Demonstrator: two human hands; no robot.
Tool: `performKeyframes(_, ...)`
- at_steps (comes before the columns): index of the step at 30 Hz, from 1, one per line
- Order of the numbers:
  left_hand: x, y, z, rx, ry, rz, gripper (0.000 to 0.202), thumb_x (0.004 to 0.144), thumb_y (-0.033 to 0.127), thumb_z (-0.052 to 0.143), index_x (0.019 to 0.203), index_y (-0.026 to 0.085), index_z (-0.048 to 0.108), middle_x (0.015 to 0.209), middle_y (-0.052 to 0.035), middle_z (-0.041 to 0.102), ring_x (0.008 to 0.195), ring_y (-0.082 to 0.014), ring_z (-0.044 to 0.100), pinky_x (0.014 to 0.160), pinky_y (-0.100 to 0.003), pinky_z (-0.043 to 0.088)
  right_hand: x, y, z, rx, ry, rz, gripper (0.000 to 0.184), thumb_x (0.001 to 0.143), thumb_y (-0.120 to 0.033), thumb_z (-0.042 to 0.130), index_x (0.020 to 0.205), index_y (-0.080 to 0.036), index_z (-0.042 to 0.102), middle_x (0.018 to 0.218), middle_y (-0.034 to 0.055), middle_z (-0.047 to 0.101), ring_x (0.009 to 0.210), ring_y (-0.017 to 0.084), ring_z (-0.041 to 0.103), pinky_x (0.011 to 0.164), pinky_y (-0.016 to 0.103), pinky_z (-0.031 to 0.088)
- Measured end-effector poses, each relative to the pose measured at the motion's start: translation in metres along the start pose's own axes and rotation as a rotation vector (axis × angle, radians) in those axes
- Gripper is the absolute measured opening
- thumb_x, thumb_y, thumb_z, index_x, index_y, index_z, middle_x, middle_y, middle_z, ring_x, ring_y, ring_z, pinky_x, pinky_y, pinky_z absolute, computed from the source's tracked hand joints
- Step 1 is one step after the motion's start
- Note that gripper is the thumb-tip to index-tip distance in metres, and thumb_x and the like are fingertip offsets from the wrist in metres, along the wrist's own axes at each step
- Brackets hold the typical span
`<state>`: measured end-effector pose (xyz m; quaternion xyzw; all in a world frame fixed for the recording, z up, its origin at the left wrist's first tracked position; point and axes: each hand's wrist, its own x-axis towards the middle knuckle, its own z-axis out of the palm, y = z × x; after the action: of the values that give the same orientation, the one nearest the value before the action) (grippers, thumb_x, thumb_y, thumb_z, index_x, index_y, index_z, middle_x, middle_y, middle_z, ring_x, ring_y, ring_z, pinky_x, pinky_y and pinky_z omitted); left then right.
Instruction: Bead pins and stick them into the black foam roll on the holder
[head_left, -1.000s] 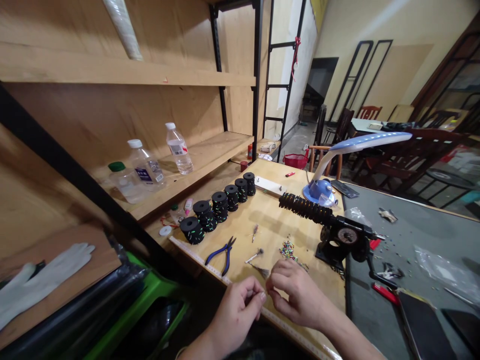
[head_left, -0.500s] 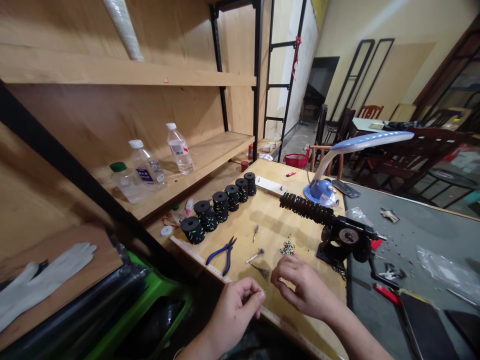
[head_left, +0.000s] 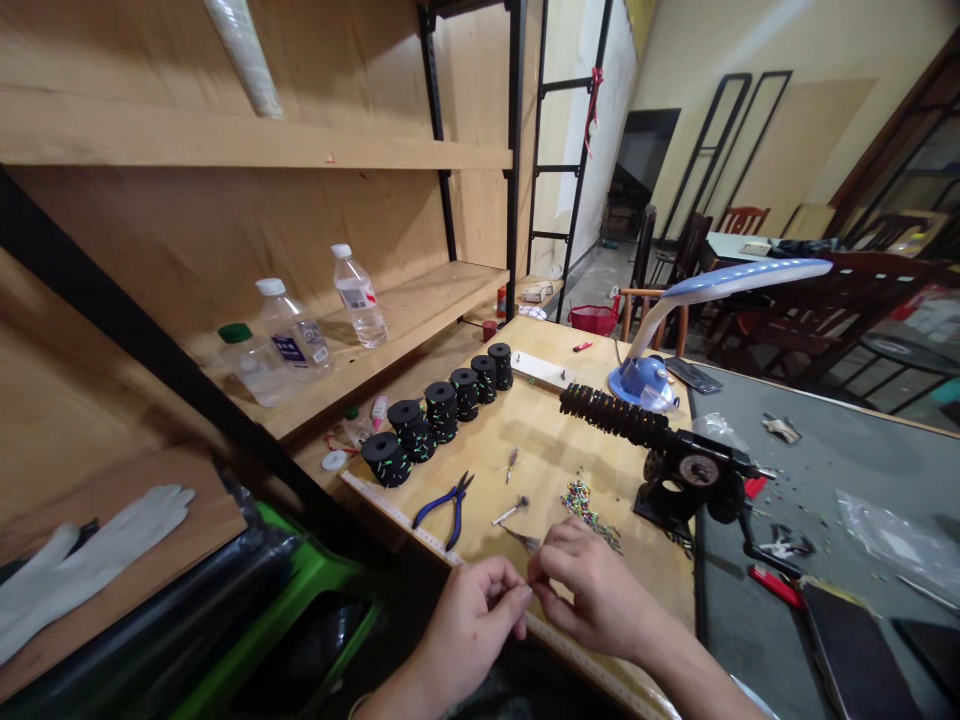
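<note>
My left hand is closed in a pinch over the table's front edge; whatever is between its fingertips is too small to name. Against it, fingertip to fingertip, my right hand pinches too, its grip hidden. Just beyond the right hand lies a scattered pile of small multicoloured beads. A bundle of thin, dark strands is partly covered by that hand. Farther left on the wooden tabletop are a short tool with a grey tip, another small slim item and blue-handled pliers.
Black spools with bright flecks stand in a row along the left. A hand-cranked winder carries a black, ridged coil. Behind it rises a blue desk lamp. Bottles stand on the left shelf.
My right hand has moved left and slightly down, bringing its fingertips to the left hand's. More of the bead pile shows now. My left hand has barely moved.
</note>
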<state>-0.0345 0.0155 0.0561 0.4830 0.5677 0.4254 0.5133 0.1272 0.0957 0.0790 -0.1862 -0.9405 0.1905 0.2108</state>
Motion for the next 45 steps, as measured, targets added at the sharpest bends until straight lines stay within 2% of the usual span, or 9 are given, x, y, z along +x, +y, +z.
performKeyframes(4, 0.001, 0.001, 0.0, -0.014, 0.01, 0.002, 0.022, 0.083, 0.029, 0.055, 0.065, 0.016, 0.054, 0.051, 0.0034, 0.052, 0.04, -0.0071, 0.035, 0.042, -0.02, 0.025, -0.002, 0.003, -0.002, 0.013, 0.04, 0.039, 0.013, 0.076, -0.008, 0.048, 0.077, -0.021, 0.052, 0.068, 0.0006, 0.06, 0.065, 0.015, 0.052, 0.068, 0.029, 0.035)
performKeyframes(14, 0.002, -0.001, 0.001, -0.061, 0.006, -0.015, 0.024, 0.085, 0.035, 0.056, 0.072, 0.015, 0.057, 0.057, 0.0018, 0.056, 0.041, -0.0061, 0.039, 0.04, -0.018, 0.027, -0.007, 0.013, -0.005, 0.026, 0.011, 0.093, 0.013, 0.088, -0.014, 0.043, 0.083, -0.02, 0.053, 0.075, 0.0036, 0.061, 0.073, 0.018, 0.052, 0.072, 0.031, 0.037)
performKeyframes(22, 0.001, 0.002, 0.002, -0.085, 0.02, -0.021, 0.019, 0.084, 0.033, 0.055, 0.075, 0.016, 0.053, 0.06, 0.0015, 0.057, 0.041, -0.0061, 0.042, 0.04, -0.017, 0.029, -0.005, 0.004, -0.005, -0.009, -0.011, 0.065, 0.014, 0.081, -0.014, 0.049, 0.092, -0.02, 0.056, 0.072, 0.0032, 0.061, 0.074, 0.019, 0.052, 0.071, 0.032, 0.034)
performKeyframes(29, 0.002, 0.001, 0.005, -0.042, 0.032, -0.015, 0.017, 0.082, 0.027, 0.055, 0.069, 0.018, 0.049, 0.055, 0.0024, 0.056, 0.038, -0.0059, 0.039, 0.038, -0.018, 0.026, 0.001, 0.004, 0.0, -0.047, 0.012, -0.023, 0.012, 0.083, -0.014, 0.047, 0.079, -0.021, 0.056, 0.06, -0.0005, 0.059, 0.063, 0.016, 0.048, 0.068, 0.031, 0.03)
performKeyframes(33, 0.004, 0.002, 0.005, -0.057, 0.029, 0.007, 0.016, 0.081, 0.024, 0.056, 0.068, 0.018, 0.05, 0.052, 0.0035, 0.054, 0.04, -0.0064, 0.038, 0.039, -0.018, 0.027, 0.0, 0.006, 0.003, -0.047, 0.053, -0.035, 0.012, 0.078, -0.011, 0.047, 0.074, -0.021, 0.054, 0.055, -0.0026, 0.054, 0.059, 0.015, 0.046, 0.067, 0.03, 0.03)
performKeyframes(40, 0.005, 0.003, 0.005, -0.06, 0.035, 0.0, 0.016, 0.081, 0.022, 0.056, 0.067, 0.017, 0.053, 0.053, 0.0036, 0.052, 0.042, -0.0067, 0.037, 0.041, -0.019, 0.026, -0.001, 0.009, 0.0, -0.016, 0.075, -0.015, 0.015, 0.078, -0.008, 0.046, 0.075, -0.021, 0.053, 0.061, -0.0009, 0.058, 0.064, 0.016, 0.048, 0.069, 0.03, 0.032)
performKeyframes(45, 0.005, 0.004, 0.005, -0.111, 0.008, -0.032, 0.019, 0.081, 0.03, 0.058, 0.07, 0.016, 0.052, 0.054, 0.0037, 0.053, 0.04, -0.0056, 0.037, 0.04, -0.018, 0.025, -0.003, 0.011, -0.005, -0.006, 0.044, 0.013, 0.012, 0.08, -0.009, 0.049, 0.078, -0.02, 0.054, 0.066, 0.0004, 0.06, 0.068, 0.016, 0.048, 0.071, 0.031, 0.034)
